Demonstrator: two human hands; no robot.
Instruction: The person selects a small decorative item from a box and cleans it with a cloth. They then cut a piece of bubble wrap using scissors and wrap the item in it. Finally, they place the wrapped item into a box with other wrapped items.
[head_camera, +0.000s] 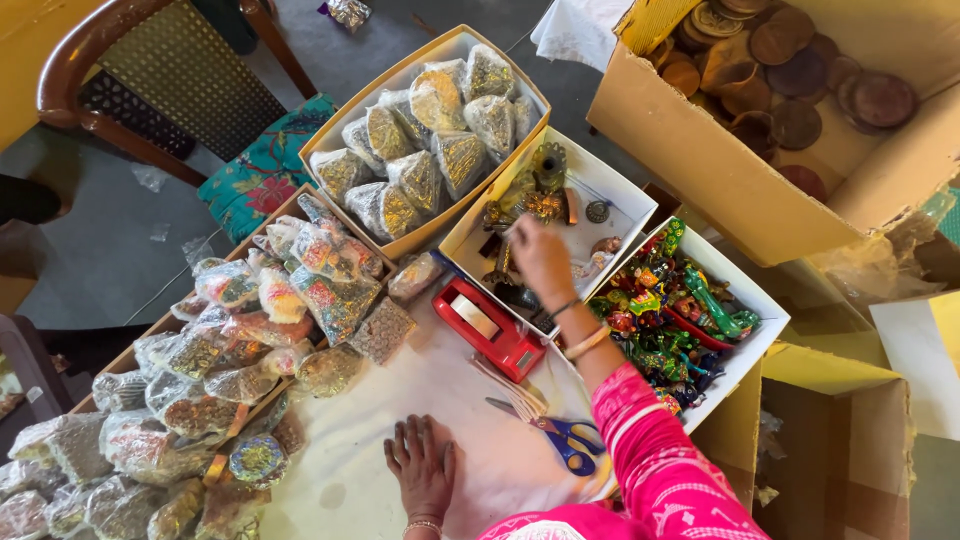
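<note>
— Fingers on the right hand (541, 258): gripping anything?

— Cannot tell. They curl down into the middle white box (620, 195), among small brass-coloured trinkets (535, 195), and the hand's back hides the tips. The left hand (423, 467) lies flat, fingers spread, holding nothing, on the white cloth (440, 385).

— Biggest container?

— A cardboard carton (720, 170), top right, holding brown clay dishes (800, 70); its far side is cut off. Next, a tan box (322, 140) of clear gold-patterned packets (430, 130), then a flat tray (130, 352) heaped with similar packets, partly cut off at the left. A white box (762, 310) beside the forearm holds bright multicoloured figures (670, 310), too jumbled to name.

— Smaller things?

— A red tape dispenser (488, 328), long axis running upper-left to lower-right, just beside the trinket box. Blue-handled scissors (560, 435) point their blades upper-left, handles partly under the pink sleeve (655, 460).
</note>
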